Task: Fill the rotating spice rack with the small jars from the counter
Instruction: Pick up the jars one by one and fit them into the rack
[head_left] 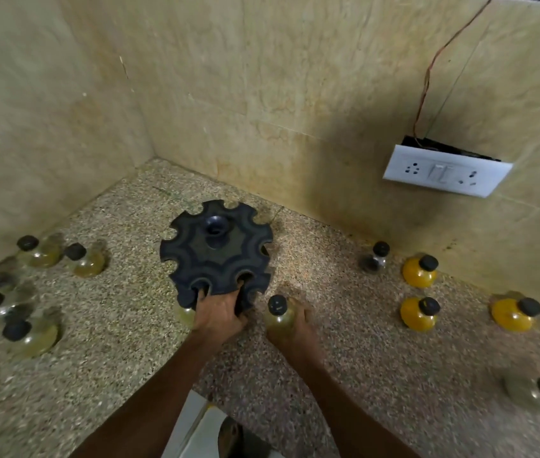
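My left hand (219,314) grips the near rim of the black spice rack (216,251), fingers (203,295) hooked into a notch; my right hand (290,325) is wrapped round a pale-green jar (279,314) just right of that rim. I judge the step is slotting this jar in — best done by holding the rack steady, keeping the jar upright and sliding its neck into the open notch beside my left fingers. The rack is a scalloped disc with a central hub, its visible notches open — one jar seems to sit under my left hand.
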